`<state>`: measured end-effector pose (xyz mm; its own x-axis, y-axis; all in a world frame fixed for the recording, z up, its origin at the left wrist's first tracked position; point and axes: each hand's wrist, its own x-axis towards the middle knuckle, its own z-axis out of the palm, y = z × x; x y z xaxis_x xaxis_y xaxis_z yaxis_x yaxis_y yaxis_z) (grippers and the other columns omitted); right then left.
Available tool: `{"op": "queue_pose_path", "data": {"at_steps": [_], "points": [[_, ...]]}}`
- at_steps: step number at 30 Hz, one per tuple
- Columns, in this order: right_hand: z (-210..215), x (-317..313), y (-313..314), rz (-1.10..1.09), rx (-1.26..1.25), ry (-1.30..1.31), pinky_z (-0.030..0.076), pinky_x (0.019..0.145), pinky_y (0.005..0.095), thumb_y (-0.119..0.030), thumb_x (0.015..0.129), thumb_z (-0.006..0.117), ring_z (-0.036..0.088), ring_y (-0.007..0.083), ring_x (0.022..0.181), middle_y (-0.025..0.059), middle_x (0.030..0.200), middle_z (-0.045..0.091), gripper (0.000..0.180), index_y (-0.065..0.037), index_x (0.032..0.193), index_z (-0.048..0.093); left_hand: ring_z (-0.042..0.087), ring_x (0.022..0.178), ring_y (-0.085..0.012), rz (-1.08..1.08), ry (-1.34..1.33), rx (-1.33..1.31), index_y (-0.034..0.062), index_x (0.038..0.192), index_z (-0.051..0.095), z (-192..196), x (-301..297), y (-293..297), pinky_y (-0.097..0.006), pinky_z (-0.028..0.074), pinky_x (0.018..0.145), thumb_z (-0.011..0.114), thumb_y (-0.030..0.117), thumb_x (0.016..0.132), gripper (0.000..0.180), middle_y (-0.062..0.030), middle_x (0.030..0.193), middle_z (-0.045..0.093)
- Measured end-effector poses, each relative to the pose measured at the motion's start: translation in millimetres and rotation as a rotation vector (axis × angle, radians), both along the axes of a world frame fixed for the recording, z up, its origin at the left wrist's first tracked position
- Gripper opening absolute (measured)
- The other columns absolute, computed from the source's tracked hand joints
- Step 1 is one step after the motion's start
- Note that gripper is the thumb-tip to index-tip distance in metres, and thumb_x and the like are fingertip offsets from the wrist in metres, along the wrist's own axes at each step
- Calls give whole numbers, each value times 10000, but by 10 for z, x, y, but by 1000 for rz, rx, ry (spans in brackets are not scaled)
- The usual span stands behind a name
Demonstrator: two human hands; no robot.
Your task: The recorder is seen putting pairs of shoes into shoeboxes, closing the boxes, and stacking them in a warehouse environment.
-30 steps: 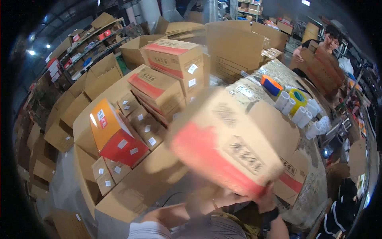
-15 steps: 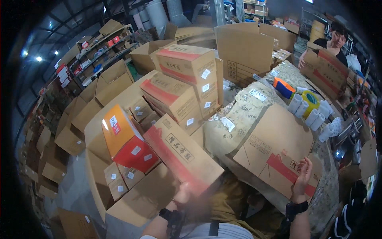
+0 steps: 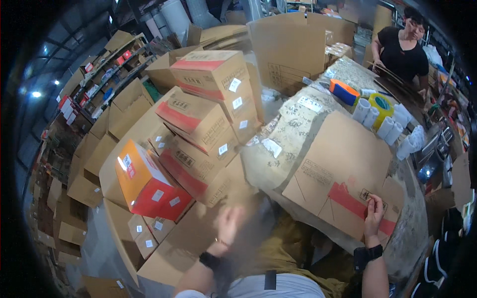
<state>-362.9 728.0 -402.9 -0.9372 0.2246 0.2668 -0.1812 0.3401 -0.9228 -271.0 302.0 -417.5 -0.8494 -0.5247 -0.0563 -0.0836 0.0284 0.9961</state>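
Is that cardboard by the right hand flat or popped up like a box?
Flat: the cardboard lies like a sheet on the table, with no walls standing up.

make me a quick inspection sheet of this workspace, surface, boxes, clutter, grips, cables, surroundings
Surface: table, stained and marked
Job's things: flat carton lying on the table; red-striped boxes and an orange-and-red box inside a large open carton
Clutter: yellow roll, white rolls and an orange-and-blue object grouped on the table
Grips: left grip blurred, nearest the large open carton, closure unclear; right grip at the flat carton, hold unclear
Cables: nothing seen
Surroundings: co-worker with cardboard at far right; loaded shelves at left
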Motion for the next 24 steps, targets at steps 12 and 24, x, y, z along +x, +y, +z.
{"op": "queue_pose_path", "data": {"at_steps": [12, 24], "points": [[65, 37, -32, -33, 137, 30, 416, 812, 299, -215, 950, 510, 534, 189, 875, 65, 918, 566, 208, -23, 983, 581, 630, 962, -226, 320, 58, 157, -24, 1161, 584, -211, -319, -401, -336, 487, 820, 475, 409, 958, 490, -148, 1015, 662], [146, 62, -101, 4, 221, 118, 413, 754, 303, -192, 934, 520, 516, 189, 817, 63, 851, 535, 171, -30, 926, 575, 478, 1028, -271, 165, 27, 972, 106, 1243, 493, 396, -206, -783, -427, 363, 896, 674, 563, 741, 702, -98, 1211, 507]]}}
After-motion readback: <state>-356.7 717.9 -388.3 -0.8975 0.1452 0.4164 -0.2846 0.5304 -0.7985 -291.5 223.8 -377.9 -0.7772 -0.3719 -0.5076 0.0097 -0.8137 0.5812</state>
